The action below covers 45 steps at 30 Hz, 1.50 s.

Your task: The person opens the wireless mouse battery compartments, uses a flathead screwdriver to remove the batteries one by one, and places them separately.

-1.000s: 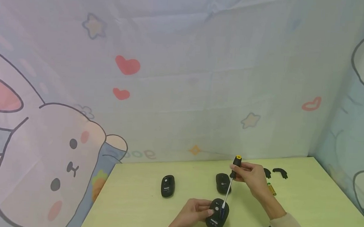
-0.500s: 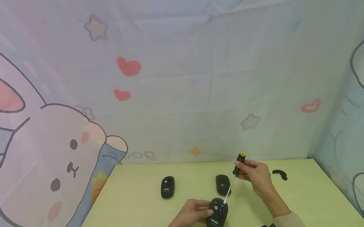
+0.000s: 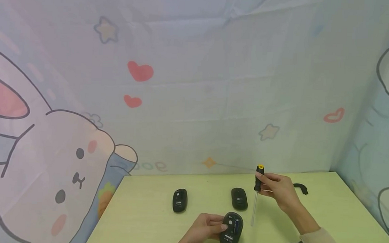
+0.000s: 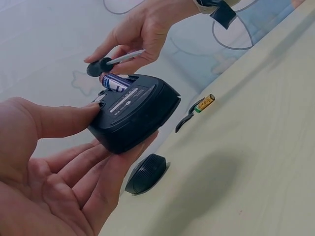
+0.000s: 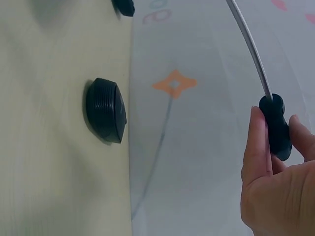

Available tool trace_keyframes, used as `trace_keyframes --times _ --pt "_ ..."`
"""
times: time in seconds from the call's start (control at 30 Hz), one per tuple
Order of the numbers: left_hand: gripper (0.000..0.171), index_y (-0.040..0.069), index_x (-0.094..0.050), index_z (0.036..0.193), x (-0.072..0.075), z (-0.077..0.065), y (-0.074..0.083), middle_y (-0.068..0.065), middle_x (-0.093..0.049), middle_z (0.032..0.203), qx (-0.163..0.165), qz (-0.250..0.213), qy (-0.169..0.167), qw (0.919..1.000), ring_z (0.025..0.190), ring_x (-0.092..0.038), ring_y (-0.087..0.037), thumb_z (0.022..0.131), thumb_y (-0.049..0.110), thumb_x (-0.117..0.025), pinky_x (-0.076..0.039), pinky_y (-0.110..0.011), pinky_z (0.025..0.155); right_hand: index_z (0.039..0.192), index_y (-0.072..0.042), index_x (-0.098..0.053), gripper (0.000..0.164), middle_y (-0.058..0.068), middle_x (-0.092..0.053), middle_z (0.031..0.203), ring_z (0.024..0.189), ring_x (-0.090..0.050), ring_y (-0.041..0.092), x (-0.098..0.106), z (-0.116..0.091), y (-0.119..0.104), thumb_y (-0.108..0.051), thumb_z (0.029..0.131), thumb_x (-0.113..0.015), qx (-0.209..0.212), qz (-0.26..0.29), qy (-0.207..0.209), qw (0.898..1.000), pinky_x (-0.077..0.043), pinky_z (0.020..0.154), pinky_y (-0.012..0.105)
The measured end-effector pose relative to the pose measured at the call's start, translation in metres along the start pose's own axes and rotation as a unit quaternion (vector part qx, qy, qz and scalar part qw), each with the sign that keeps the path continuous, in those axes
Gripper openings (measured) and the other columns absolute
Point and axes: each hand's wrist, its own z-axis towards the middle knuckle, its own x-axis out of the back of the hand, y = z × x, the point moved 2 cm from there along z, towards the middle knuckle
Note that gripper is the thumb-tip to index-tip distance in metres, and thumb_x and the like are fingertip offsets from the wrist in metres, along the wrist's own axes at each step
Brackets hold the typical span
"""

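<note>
Screwdriver [image 5: 273, 110]: tip cut off by right wrist view's top edge; held mouse [image 3: 231, 231]: markings too small to read

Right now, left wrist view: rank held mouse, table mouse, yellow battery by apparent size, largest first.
1. Held mouse
2. Table mouse
3. Yellow battery
Nearness enlarges the first; actual mouse sizes unsure.

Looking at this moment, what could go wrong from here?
The left hand holds a mouse above the table, its blue battery exposed; tilting might spill that battery out. The right hand holds a screwdriver near the mouse; a slip could scratch it. The loose yellow battery might roll if bumped.
</note>
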Motion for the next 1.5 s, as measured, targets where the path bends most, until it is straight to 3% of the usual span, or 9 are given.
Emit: trace_keyframes --times 0.3,0.57,0.97,1.17,1.4,1.5 --pt "0.033 -0.006 -0.071 0.126 0.002 -0.002 0.005 -0.020 -0.080 0.111 -0.005 -0.010 0.011 0.9999 0.090 -0.080 -0.018 0.095 0.008 -0.074 -0.068 -0.036 0.084 0.143 0.015 -0.053 0.064 -0.003 -0.076 0.103 0.091 -0.079 0.012 0.015 0.001 -0.002 -0.031 0.102 -0.071 -0.018 -0.009 -0.037 0.999 -0.067 0.088 0.031" --pt "0.033 -0.006 -0.072 0.125 0.004 -0.001 0.003 -0.019 -0.080 0.112 -0.002 -0.012 0.012 0.9999 0.090 -0.080 -0.016 0.096 0.009 -0.074 -0.068 -0.035 0.084 0.155 0.017 -0.031 0.078 0.000 -0.078 0.102 0.090 -0.079 0.013 0.027 0.003 0.007 -0.025 0.103 -0.071 -0.051 -0.022 -0.062 0.997 -0.068 0.086 0.031" --pt "0.032 -0.005 -0.072 0.124 0.005 -0.001 0.000 -0.018 -0.080 0.112 0.005 -0.011 0.011 0.9999 0.089 -0.079 -0.013 0.096 0.010 -0.073 -0.068 -0.033 0.082 0.151 0.016 -0.040 0.076 0.004 -0.076 0.105 0.090 -0.079 0.021 0.037 0.016 0.028 -0.026 0.099 -0.075 -0.096 -0.036 -0.059 0.993 -0.068 0.084 0.036" --pt "0.032 -0.005 -0.073 0.124 0.006 0.001 -0.002 -0.017 -0.081 0.111 0.012 -0.009 0.009 0.9998 0.087 -0.078 -0.013 0.096 0.011 -0.073 -0.068 -0.033 0.083 0.145 0.018 -0.048 0.068 0.005 -0.079 0.101 0.090 -0.080 0.024 0.040 0.023 0.038 -0.024 0.099 -0.076 -0.102 -0.038 -0.076 0.991 -0.069 0.084 0.039" --pt "0.031 -0.003 -0.073 0.124 0.006 0.001 -0.001 -0.016 -0.081 0.110 0.016 -0.009 0.007 0.9998 0.088 -0.078 -0.013 0.096 0.012 -0.073 -0.068 -0.032 0.083 0.150 0.019 -0.038 0.076 0.006 -0.077 0.104 0.091 -0.079 0.022 0.041 0.032 0.052 -0.022 0.098 -0.076 -0.124 -0.047 -0.080 0.988 -0.069 0.083 0.038" --pt "0.031 -0.002 -0.074 0.123 0.006 -0.001 -0.001 -0.015 -0.081 0.110 0.016 -0.011 0.003 0.9998 0.089 -0.078 -0.013 0.096 0.013 -0.074 -0.068 -0.032 0.084 0.147 0.019 -0.042 0.072 0.007 -0.077 0.103 0.090 -0.079 0.022 0.043 0.036 0.062 -0.022 0.098 -0.076 -0.131 -0.044 -0.080 0.987 -0.069 0.083 0.038"
